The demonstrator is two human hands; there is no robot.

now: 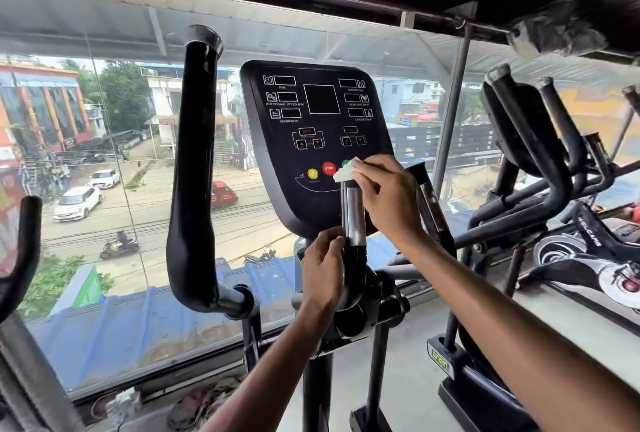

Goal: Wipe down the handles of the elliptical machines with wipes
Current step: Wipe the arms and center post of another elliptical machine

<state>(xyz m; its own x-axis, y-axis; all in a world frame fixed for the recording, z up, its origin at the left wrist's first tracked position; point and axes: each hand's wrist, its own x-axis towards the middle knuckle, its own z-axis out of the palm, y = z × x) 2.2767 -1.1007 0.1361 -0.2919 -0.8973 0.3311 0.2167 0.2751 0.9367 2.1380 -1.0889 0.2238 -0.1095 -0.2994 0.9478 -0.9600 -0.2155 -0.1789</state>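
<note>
Right hand (384, 196) is pinching a white wipe (344, 173) right on the top end of the short chrome-strip handle (355, 217), wrist bent down, forearm coming in from the lower right. Left hand (322, 269) grips the same handle lower down, where the chrome meets the black bend, fingers curled on its left side. The console (318, 141) sits directly behind, and the wipe covers part of its green button. Twin short handle (431, 199) is just behind the right wrist, the tall swing handle (194, 172) stands well off to the left, and another machine (540, 154) is on the right.
</note>
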